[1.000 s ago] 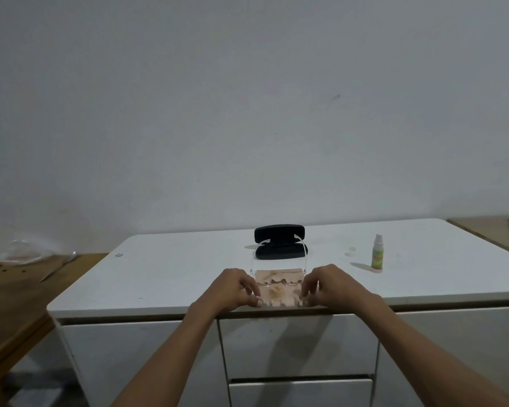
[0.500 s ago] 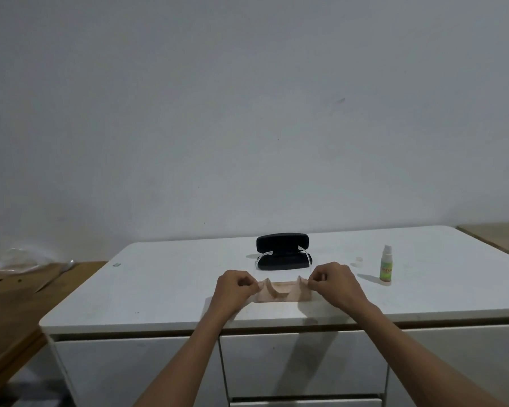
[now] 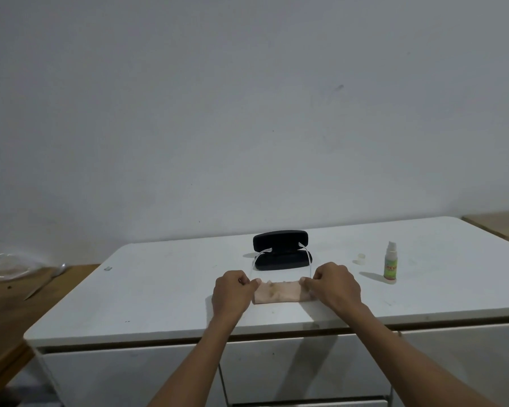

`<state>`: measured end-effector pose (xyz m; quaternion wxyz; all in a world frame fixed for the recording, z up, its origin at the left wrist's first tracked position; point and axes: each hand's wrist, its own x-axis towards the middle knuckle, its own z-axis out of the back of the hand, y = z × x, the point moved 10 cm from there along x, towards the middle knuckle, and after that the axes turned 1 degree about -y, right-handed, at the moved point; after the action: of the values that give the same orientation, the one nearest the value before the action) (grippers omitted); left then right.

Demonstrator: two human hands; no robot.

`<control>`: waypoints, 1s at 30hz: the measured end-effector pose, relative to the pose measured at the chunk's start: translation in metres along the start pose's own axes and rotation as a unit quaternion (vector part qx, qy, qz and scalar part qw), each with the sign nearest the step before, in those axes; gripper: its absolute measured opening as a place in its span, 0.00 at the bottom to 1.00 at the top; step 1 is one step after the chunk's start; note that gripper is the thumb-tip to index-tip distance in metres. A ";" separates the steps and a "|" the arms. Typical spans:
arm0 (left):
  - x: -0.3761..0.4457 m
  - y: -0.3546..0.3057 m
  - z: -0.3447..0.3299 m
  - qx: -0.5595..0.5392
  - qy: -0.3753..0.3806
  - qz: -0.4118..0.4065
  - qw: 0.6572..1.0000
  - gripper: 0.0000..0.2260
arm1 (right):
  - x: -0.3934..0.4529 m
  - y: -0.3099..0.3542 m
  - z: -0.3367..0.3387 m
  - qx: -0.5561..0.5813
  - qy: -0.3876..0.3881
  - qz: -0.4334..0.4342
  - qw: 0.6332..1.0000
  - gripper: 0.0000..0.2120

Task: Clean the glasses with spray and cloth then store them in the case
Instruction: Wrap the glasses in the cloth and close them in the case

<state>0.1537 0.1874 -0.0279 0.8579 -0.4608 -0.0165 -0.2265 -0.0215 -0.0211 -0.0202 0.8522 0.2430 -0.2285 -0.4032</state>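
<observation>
Between curled hands (image 3: 282,286), soft folded cloth (image 3: 276,293)

The case (image 3: 281,250) at frame centre is black, and the cloth (image 3: 278,292) below it is pale pink with brownish blotches. At right, the spray bottle (image 3: 390,265) is white with a green label on the white surface (image 3: 159,289).

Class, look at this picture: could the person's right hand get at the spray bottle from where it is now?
Probably yes. The spray bottle stands upright on the white table, to the right of the right hand, with only bare tabletop between them. But that hand is pinching the cloth, so it must let go first.
</observation>
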 end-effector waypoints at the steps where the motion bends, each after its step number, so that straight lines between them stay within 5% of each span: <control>1: -0.001 -0.001 0.000 0.020 -0.002 -0.001 1.000 0.19 | 0.000 -0.001 -0.001 -0.010 0.002 -0.003 1.000 0.20; 23: -0.007 -0.024 0.016 0.032 -0.039 -0.182 0.982 0.06 | 0.007 0.021 0.019 0.111 -0.014 0.141 0.984 0.01; 30: -0.007 -0.036 -0.010 0.153 0.051 -0.257 0.953 0.11 | 0.013 0.021 0.018 0.121 -0.009 0.142 0.982 0.03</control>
<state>0.1309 0.1651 -0.0074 0.8308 -0.2922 -0.1251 -0.4569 -0.0124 -0.0240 0.0087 0.8628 0.3059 -0.3160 -0.2494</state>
